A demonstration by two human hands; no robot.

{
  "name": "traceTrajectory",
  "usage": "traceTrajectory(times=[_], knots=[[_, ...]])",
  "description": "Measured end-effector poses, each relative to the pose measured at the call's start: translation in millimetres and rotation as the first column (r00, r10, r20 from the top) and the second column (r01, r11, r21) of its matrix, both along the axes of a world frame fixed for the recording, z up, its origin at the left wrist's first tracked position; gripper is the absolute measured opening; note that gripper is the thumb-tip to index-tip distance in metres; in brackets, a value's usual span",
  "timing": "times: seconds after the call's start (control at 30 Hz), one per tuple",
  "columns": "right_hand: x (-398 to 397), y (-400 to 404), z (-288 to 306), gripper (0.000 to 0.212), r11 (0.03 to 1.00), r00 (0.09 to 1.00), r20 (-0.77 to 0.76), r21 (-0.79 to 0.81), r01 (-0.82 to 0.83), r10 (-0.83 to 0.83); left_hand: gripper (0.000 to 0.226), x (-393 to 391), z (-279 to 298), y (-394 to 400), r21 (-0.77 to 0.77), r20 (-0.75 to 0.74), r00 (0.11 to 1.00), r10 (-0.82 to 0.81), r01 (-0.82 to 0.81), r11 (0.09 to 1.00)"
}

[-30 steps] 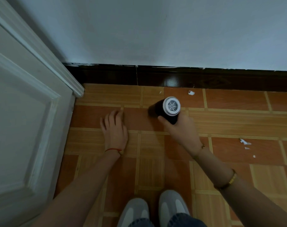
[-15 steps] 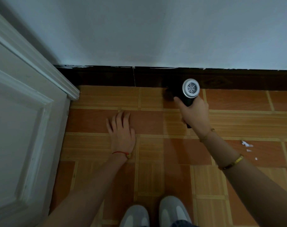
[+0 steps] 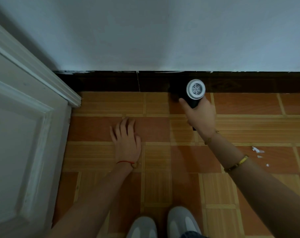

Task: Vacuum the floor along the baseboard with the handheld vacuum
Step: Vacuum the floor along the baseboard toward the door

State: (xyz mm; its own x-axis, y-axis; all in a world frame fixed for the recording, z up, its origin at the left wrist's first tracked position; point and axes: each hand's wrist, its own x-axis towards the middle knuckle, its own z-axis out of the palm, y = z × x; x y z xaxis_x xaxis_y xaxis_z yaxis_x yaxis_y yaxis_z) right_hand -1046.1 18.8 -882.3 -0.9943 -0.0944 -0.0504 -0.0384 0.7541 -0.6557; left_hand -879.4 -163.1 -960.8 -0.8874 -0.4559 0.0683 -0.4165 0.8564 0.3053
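My right hand [image 3: 199, 115] grips the black handheld vacuum [image 3: 193, 93], whose white vented rear cap faces up at me. The vacuum's front end is hidden in shadow against the dark baseboard [image 3: 111, 82] where it meets the orange tiled floor [image 3: 163, 169]. My left hand [image 3: 127, 143] lies flat on the tiles, palm down with its fingers together, to the left of the vacuum and holding nothing.
A white panelled door [image 3: 20, 143] and its frame stand at the left. A few white paper scraps [image 3: 257, 151] lie on the tiles at the right. My two grey shoes [image 3: 163, 224] are at the bottom edge. A pale wall [image 3: 163, 31] rises above the baseboard.
My right hand has carried the vacuum forward and to the right until it sits against the baseboard; the white scrap seen there a second ago is no longer visible. My left hand stays flat on the floor.
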Motion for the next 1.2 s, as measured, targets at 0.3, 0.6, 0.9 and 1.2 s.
traceTrajectory(times=[0.3,0.6,0.9,1.2], knots=[[5.6,-6.6,10.0,0.075,0.998,0.997,0.038,-0.010,-0.066,0.066,0.051,0.1,-4.5,-0.2,-0.006,-0.031,0.999,0.011,-0.011,1.000],[-8.3,66.0,13.7,0.080,0.990,0.990,-0.040,0.033,0.140,-0.139,0.044,-25.8,9.2,23.6,0.081,-0.058,0.988,0.145,-0.140,0.987],[-8.3,69.1,17.3,0.073,0.988,0.988,-0.007,0.024,0.154,-0.154,0.053,-41.4,1.5,57.9,0.088,-0.031,0.993,-0.117,0.119,0.989],[-8.0,76.8,24.0,0.042,0.999,0.990,0.141,-0.025,0.030,-0.027,0.054,-37.1,-2.7,54.1,0.040,0.005,0.989,-0.148,0.147,0.988]])
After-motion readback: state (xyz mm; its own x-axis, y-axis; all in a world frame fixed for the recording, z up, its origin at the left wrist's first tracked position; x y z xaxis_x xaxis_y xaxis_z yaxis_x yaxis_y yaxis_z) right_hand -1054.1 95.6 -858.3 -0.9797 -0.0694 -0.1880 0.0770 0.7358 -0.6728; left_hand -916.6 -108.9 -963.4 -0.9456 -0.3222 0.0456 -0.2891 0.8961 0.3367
